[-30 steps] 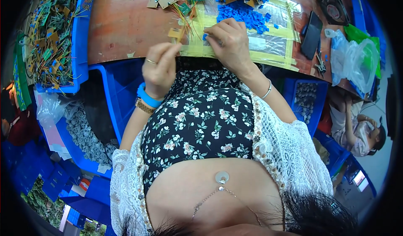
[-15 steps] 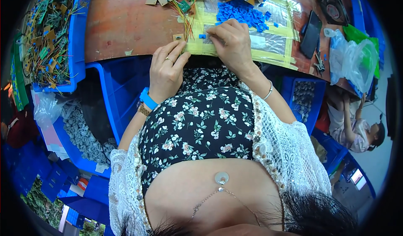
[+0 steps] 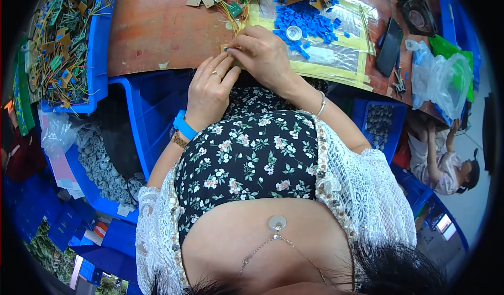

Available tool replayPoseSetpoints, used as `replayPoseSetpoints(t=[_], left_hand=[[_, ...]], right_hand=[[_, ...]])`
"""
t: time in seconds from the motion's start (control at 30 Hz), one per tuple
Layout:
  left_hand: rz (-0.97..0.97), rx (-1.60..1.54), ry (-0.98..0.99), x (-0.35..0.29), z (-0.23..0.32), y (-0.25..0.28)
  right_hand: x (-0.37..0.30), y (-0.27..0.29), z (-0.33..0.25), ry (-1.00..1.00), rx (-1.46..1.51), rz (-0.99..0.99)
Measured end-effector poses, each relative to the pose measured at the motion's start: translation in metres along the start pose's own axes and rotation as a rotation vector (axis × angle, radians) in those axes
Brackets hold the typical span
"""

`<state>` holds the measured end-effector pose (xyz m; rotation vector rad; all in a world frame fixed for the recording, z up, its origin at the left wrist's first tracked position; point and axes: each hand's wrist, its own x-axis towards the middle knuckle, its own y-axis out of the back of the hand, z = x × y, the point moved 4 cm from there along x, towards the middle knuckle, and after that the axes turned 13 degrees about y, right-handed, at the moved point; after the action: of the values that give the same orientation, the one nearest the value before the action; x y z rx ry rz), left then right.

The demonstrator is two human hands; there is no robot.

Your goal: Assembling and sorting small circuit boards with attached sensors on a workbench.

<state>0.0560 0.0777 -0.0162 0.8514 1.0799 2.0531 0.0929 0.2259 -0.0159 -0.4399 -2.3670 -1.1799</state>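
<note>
Both hands meet at the near edge of the wooden worktop (image 3: 157, 27). Right hand (image 3: 262, 56) pinches a small tan circuit board (image 3: 229, 48); left hand (image 3: 210, 90), fingers curled, touches it from below. Blue parts pile (image 3: 304, 19) just beyond. Blue bin (image 3: 100, 59) crowds the left; bare wood between.

You get bright, even daylight here, with soft glare on the clear plastic sheet (image 3: 336, 53) and the reddish-brown wooden surface (image 3: 157, 27). Shadows pool beneath that surface. Fisheye bending curves straight edges, a black vignette rings the picture, and the rim blurs.
</note>
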Motion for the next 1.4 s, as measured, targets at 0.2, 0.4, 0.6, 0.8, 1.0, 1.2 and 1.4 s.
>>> replayPoseSetpoints(t=[0.2, 0.4, 0.6, 0.8, 1.0, 1.2, 1.4], left_hand=[[0.009, -0.008, -0.006, 0.000, 0.001, 0.000], [0.015, 0.016, -0.016, 0.000, 0.002, 0.001], [0.014, 0.022, 0.014, 0.000, 0.001, -0.002], [0.026, 0.006, 0.027, 0.000, 0.001, -0.002], [0.373, 0.004, -0.139, 0.018, -0.018, 0.063], [0.870, 0.556, 0.031, 0.078, -0.123, 0.181], [0.264, 0.297, 0.012, 0.113, -0.087, 0.058]], right_hand=[[0.007, -0.012, 0.008, -0.080, 0.087, -0.051], [0.018, -0.009, 0.004, -0.079, 0.056, -0.145], [0.017, -0.011, 0.004, -0.045, 0.035, -0.183], [0.020, -0.006, 0.008, -0.072, 0.064, -0.239], [0.005, 0.040, 0.017, 0.004, -0.025, 0.127], [-0.009, 0.082, 0.055, -0.144, -0.419, 0.150], [-0.008, 0.054, 0.057, -0.076, -0.340, 0.114]])
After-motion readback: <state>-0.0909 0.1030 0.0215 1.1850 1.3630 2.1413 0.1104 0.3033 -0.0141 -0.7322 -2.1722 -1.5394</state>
